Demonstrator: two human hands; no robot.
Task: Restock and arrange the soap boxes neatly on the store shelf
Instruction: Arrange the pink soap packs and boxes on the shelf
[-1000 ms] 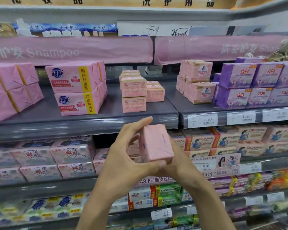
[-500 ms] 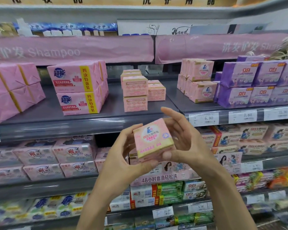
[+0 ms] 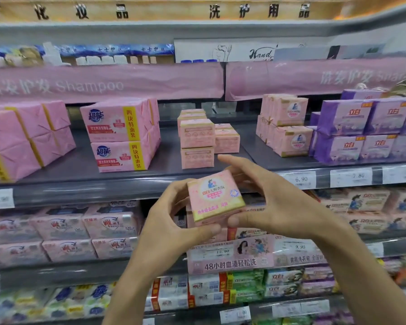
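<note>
A pink soap box (image 3: 215, 195) with a yellow band is held in front of the shelf edge, its printed face toward me. My left hand (image 3: 171, 221) grips it from the left and below, thumb under its lower edge. My right hand (image 3: 274, 202) holds its right side, fingers curved behind it and thumb at the bottom. On the grey shelf (image 3: 80, 177) just beyond stands a small stack of matching pink soap boxes (image 3: 197, 139), with a lower stack (image 3: 226, 139) beside it. More of the same boxes (image 3: 286, 125) stand to the right.
Large pink multipacks (image 3: 120, 134) and wrapped pink bundles (image 3: 21, 137) fill the shelf's left part. Purple boxes (image 3: 366, 130) stand far right. Price tags (image 3: 300, 179) line the shelf edge. Lower shelves are packed with soap packs (image 3: 61, 233).
The box has been turned from its plain back to its printed face toward me. Both hands have lifted it slightly toward the shelf edge.
</note>
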